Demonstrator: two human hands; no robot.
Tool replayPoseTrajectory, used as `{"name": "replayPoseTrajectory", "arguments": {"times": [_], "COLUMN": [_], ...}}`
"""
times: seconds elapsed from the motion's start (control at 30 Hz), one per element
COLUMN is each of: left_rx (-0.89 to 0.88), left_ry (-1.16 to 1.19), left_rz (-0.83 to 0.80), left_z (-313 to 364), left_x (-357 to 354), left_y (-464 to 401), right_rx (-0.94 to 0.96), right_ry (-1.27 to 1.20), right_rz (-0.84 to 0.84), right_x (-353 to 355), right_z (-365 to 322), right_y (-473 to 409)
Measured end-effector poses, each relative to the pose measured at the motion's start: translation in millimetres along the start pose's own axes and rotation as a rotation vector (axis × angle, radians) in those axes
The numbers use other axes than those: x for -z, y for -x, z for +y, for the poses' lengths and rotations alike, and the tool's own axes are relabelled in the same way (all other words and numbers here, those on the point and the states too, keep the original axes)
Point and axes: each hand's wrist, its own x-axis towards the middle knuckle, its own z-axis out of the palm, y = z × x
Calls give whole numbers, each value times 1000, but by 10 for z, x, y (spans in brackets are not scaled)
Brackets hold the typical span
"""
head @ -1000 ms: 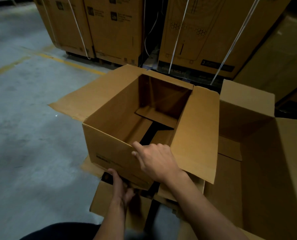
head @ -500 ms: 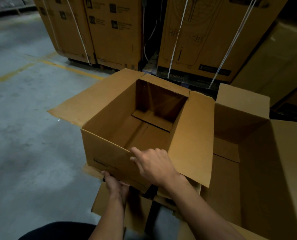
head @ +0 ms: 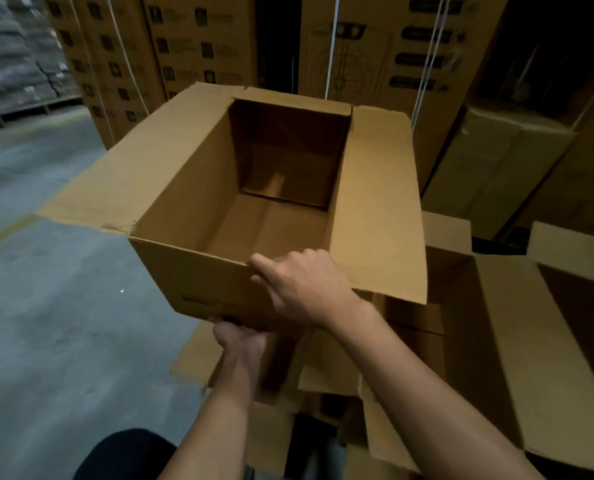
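An open brown cardboard box (head: 198,278) fills the middle of the head view, its top flaps spread to the left and right and its inside empty. My right hand (head: 302,289) grips the top edge of the near wall, fingers curled over the rim into the box. My left hand (head: 240,332) holds the box from underneath at the near bottom edge, with its fingers hidden under the cardboard.
More open cardboard boxes (head: 517,358) lie to the right and below. Tall strapped cartons (head: 198,46) stand stacked behind. Grey concrete floor (head: 46,323) with a yellow line lies to the left.
The box has come up and closer to me, and the gap in its bottom flaps has closed. Both hands kept their hold and rose with it.
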Motion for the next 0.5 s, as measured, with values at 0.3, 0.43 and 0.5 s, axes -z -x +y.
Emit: {"name": "replayPoseTrajectory", "arguments": {"times": [0.3,0.43,0.5], "left_rx": [150,255,299], "left_ry": [-209,-429,-542], "left_rz": [-91,-71,-59], "left_z": [-1354,-1920,-2118], "left_x": [-276,-180,-26], "left_y": [765,1152,1269], "right_rx": [-195,-320,-376], "right_ry": [158,148,111], "right_rz": [32,-38,-81], "right_x": [1013,1141,1112], "right_z": [739,1054,1164], "right_y": [1148,1840,2132]}}
